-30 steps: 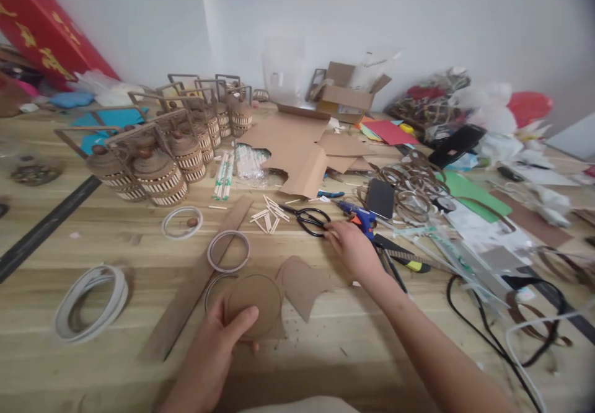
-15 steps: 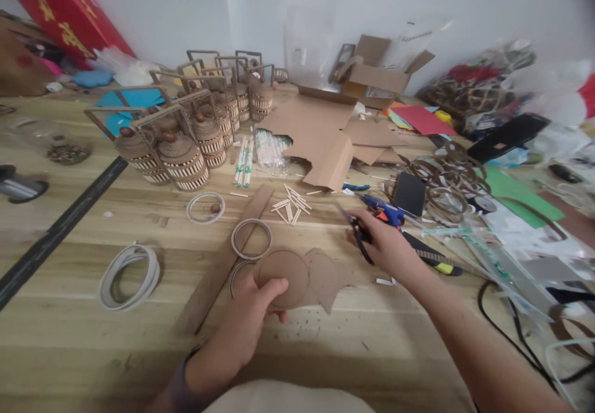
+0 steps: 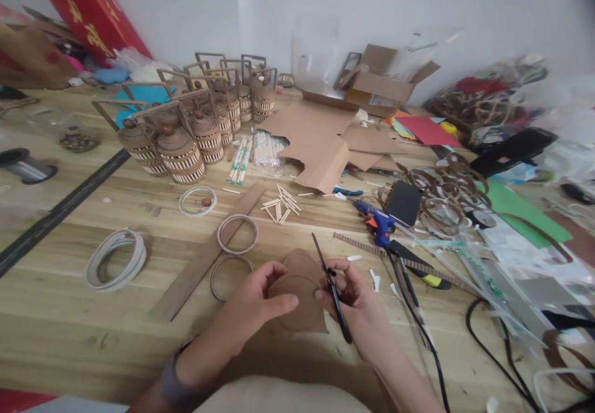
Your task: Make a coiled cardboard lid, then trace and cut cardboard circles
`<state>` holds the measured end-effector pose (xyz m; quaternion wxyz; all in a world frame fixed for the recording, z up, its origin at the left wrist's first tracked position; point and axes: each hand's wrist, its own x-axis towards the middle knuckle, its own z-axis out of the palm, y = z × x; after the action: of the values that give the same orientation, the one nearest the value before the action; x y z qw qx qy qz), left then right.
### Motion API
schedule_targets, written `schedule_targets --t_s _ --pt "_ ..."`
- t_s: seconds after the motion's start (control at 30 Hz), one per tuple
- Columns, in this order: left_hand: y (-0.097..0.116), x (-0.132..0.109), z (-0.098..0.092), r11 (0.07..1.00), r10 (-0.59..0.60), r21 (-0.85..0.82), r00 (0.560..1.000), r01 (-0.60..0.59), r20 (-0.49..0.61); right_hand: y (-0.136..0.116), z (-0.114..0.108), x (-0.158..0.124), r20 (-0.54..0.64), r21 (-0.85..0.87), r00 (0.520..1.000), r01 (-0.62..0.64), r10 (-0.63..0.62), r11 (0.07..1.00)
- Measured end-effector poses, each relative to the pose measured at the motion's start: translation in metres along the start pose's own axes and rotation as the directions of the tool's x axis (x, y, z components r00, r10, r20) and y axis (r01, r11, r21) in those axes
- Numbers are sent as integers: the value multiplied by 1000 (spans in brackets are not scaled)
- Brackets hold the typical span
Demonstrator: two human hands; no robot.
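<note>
A brown cardboard piece with a circle outlined on it lies between my hands. My left hand is closed on its left side, thumb on top. In my right hand are black scissors, blades pointing up and away, and its fingertips touch the cardboard's right edge. Two rings, a pale-rimmed one and a thin brown one, sit left of the cardboard, near a long brown strip. Small pale sticks lie in a loose pile beyond.
Woven lidded baskets with handles stand at the back left. A blue glue gun, its cable, and a dark phone-like slab lie to the right. Large cardboard is at the back; a white tape-like roll is at left.
My right hand has come left and nearer with the scissors, to the cardboard's edge. The cardboard has turned in my left hand, and the glue gun now shows fully.
</note>
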<state>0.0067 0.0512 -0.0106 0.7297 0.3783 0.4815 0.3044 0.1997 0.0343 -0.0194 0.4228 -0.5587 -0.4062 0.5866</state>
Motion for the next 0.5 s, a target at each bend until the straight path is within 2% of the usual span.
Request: schedule_targets --t_s 0.07,0.17,0.27,0.37,0.5 --pt "2 3 1 998 38 52 999 -38 -1 10 0 1 -3 4 1000 23 -23 1000" --pt "1 8 8 975 30 220 1000 -31 8 21 1 0 -35 -3 995 91 -91 996" --pt "-2 10 17 942 11 336 1000 -19 26 17 -2 -5 -62 -56 990 124 -127 991" --pt "-4 11 22 966 20 254 995 -45 101 5 -13 -14 -68 -142 989 118 -128 983" --pt "-6 11 22 997 -31 66 999 28 42 -2 -33 -31 7 -262 999 51 -51 964"
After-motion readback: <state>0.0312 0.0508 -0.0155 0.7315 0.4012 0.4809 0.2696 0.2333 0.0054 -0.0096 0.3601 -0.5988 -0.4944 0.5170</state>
